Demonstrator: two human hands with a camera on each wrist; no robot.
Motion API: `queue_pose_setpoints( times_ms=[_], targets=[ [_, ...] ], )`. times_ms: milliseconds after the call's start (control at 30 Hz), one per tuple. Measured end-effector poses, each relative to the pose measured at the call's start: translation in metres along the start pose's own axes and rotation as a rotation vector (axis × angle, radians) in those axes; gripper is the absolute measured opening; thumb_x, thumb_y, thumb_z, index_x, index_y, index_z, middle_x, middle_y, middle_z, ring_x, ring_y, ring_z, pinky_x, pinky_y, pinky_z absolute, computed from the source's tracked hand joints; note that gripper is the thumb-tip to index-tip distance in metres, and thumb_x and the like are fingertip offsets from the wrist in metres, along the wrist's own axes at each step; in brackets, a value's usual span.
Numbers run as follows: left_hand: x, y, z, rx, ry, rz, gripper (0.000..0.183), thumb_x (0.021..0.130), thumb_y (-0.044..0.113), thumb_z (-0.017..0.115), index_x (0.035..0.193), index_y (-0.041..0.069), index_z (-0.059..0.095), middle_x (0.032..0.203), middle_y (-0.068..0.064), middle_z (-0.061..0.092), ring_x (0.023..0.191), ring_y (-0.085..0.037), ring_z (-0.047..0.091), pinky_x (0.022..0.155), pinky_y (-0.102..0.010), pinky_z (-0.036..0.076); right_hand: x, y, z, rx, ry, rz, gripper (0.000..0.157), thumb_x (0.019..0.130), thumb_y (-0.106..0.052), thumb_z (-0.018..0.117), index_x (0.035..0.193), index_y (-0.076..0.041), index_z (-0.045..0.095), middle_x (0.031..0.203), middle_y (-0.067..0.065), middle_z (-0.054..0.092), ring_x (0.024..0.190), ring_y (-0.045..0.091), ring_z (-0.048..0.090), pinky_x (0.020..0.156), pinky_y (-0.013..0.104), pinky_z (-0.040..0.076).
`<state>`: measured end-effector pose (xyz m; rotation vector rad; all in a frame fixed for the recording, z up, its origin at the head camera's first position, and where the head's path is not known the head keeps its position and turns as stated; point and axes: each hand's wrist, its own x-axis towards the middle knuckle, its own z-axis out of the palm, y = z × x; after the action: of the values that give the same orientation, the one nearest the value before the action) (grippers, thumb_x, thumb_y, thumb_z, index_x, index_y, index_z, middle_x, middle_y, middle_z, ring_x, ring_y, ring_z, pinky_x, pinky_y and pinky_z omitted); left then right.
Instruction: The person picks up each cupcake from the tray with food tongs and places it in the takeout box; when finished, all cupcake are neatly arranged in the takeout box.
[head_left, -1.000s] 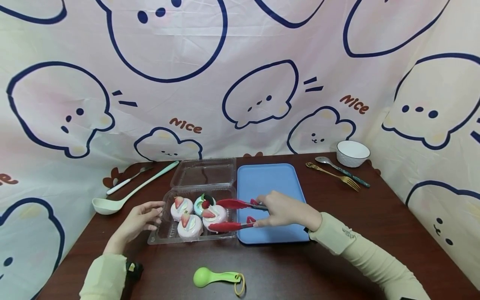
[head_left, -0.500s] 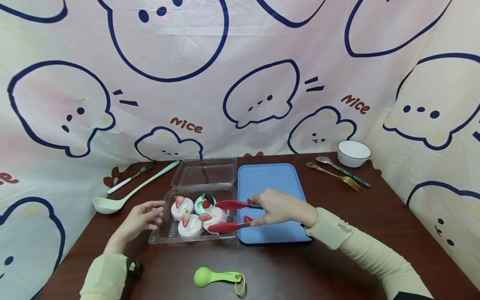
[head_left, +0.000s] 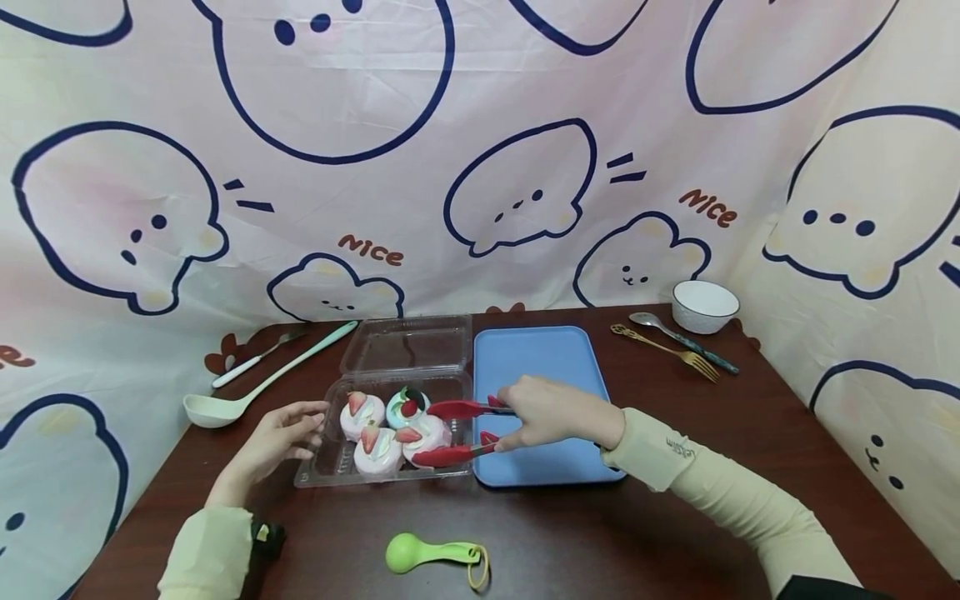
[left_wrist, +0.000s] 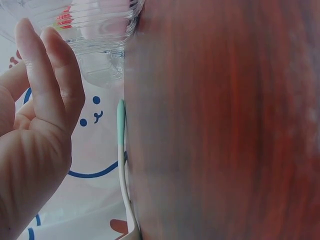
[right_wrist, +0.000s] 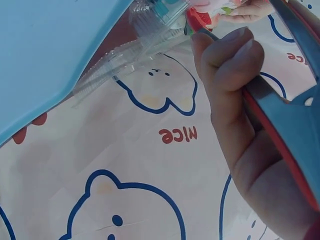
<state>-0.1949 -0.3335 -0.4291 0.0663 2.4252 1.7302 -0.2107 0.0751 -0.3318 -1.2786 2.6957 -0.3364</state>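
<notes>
In the head view my right hand (head_left: pixel 553 412) grips red-tipped tongs (head_left: pixel 450 456), their two heads spread on either side of the front right pink cake (head_left: pixel 431 435). That cake leans toward its neighbours, its strawberry pointing left. Two more pink cakes, one at the front left (head_left: pixel 377 454) and one behind it (head_left: pixel 362 417), share the clear plastic box (head_left: pixel 315 479) with a mint-green cake (head_left: pixel 397 410) topped with a red berry. My left hand (head_left: pixel 281 437) is at the box's left side, fingers loosely bent; the left wrist view shows its fingertips (left_wrist: pixel 27 35) right by the clear wall.
A blue tray (head_left: pixel 532 354) adjoins the box on the right, under my right hand. In front lies a green measuring spoon (head_left: pixel 427 552). Left are a ladle (head_left: pixel 217 411) and a white-handled fork (head_left: pixel 247 367); right, a gold fork (head_left: pixel 660 343), a spoon (head_left: pixel 686 340) and a white bowl (head_left: pixel 705 310).
My right hand and the tongs have shifted a little to the left, and the front right cake has tipped left with its strawberry. The left hand stays in place.
</notes>
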Motion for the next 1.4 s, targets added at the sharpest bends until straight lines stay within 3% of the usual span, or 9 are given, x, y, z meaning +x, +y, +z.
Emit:
queue_pose_setpoints(
  times_ms=[200, 633, 1400],
  targets=[
    [0.001, -0.003, 0.001, -0.007, 0.004, -0.022, 0.047, 0.094, 0.019, 0.050, 0.131, -0.008, 0.037, 0.092, -0.009, 0.055, 0.074, -0.014, 0.059, 0.061, -0.032, 0.054, -0.001, 0.001, 0.000, 0.021, -0.013, 0.025, 0.042, 0.072, -0.044, 0.073, 0.090, -0.008, 0.063, 0.056, -0.007, 0.051, 0.044, 0.007, 0.040, 0.042, 0.022, 0.037],
    [0.003, -0.001, -0.001, -0.005, -0.001, -0.002, 0.047, 0.094, 0.019, 0.049, 0.130, -0.009, 0.037, 0.090, -0.007, 0.055, 0.073, -0.014, 0.059, 0.060, -0.032, 0.053, -0.002, 0.003, 0.002, 0.028, 0.011, 0.018, 0.046, 0.072, -0.044, 0.073, 0.096, -0.006, 0.063, 0.057, -0.008, 0.052, 0.042, 0.005, 0.042, 0.042, 0.021, 0.039],
    [0.002, -0.003, 0.000, 0.009, 0.010, -0.012, 0.047, 0.094, 0.020, 0.050, 0.131, -0.007, 0.038, 0.094, -0.011, 0.055, 0.075, -0.015, 0.059, 0.061, -0.032, 0.054, -0.011, 0.013, 0.004, 0.089, 0.080, 0.016, 0.055, 0.075, -0.045, 0.070, 0.107, -0.002, 0.060, 0.050, -0.005, 0.043, 0.041, 0.004, 0.027, 0.040, 0.021, 0.028]
  ],
)
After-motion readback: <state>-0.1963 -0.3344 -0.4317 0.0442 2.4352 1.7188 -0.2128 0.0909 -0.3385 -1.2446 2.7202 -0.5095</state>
